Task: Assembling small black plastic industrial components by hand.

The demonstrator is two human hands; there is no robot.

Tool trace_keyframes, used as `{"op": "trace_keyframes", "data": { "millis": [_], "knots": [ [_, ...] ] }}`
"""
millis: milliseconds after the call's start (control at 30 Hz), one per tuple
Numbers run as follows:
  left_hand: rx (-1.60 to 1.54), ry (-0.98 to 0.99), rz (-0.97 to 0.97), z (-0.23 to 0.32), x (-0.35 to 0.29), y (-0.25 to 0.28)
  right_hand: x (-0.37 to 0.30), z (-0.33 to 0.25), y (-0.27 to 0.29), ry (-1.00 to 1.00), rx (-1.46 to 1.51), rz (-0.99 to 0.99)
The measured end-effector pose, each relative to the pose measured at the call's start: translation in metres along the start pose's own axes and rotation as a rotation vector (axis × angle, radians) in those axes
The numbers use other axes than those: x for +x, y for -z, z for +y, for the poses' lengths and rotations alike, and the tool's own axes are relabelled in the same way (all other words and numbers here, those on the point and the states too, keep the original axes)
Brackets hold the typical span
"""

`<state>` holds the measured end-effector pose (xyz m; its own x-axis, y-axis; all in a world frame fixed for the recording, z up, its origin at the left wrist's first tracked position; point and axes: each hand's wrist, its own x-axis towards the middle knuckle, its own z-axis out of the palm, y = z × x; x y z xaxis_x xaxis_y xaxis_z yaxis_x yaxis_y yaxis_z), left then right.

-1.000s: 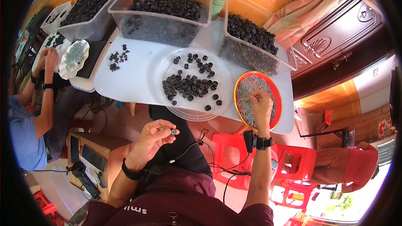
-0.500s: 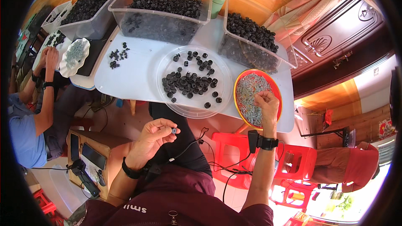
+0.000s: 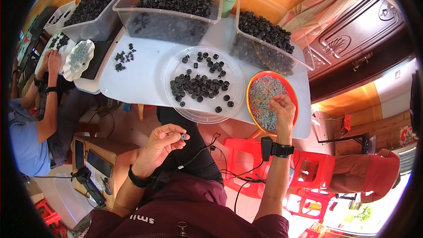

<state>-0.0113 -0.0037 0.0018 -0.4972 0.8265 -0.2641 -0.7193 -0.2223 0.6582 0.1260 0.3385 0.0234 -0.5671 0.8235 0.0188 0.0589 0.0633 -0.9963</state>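
Note:
My left hand is raised in front of my body below the table edge, thumb and index finger pinching a small round plastic part with a dark hole in its middle. Over a red bowl with a yellow rim, my right hand has its fingertips pinched together among thin grey metal pieces like screws or nails. Whatever those fingertips hold is hidden. Between the hands lies a clear round tray bearing a heap of black round plastic parts.
Large clear bins of black parts line the back of the white table. Loose black pieces lie at its left. A co-worker's hands work beside a white scalloped dish. Red stools and cables are below.
The view has shifted very slightly. Both hands keep nearly the same place and pinch, and no part has visibly moved.

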Motion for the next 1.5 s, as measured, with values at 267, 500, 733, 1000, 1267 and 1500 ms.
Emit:
{"op": "trace_keyframes", "data": {
  "millis": [267,500,733,1000,1267,1500],
  "knots": [
    [-0.006,0.002,0.008,0.0,-0.001,-0.001,0.0,0.001,-0.002,0.068,-0.031,0.028],
    [-0.025,0.002,-0.048,-0.003,0.002,-0.003,0.005,0.013,0.004,0.223,-0.299,0.093],
    [-0.005,0.004,-0.038,-0.003,0.002,-0.006,0.007,0.01,0.006,0.368,-0.453,0.171],
    [-0.022,-0.042,-0.017,-0.004,0.001,-0.012,-0.071,-0.037,-0.056,0.262,-0.18,0.047],
    [0.017,0.005,-0.022,0.002,-0.004,-0.015,-0.156,-0.032,-0.133,-0.012,0.285,-0.322],
    [-0.012,-0.038,0.011,0.0,-0.011,-0.015,-0.167,-0.027,-0.144,0.044,0.19,-0.307]
  ]
}}
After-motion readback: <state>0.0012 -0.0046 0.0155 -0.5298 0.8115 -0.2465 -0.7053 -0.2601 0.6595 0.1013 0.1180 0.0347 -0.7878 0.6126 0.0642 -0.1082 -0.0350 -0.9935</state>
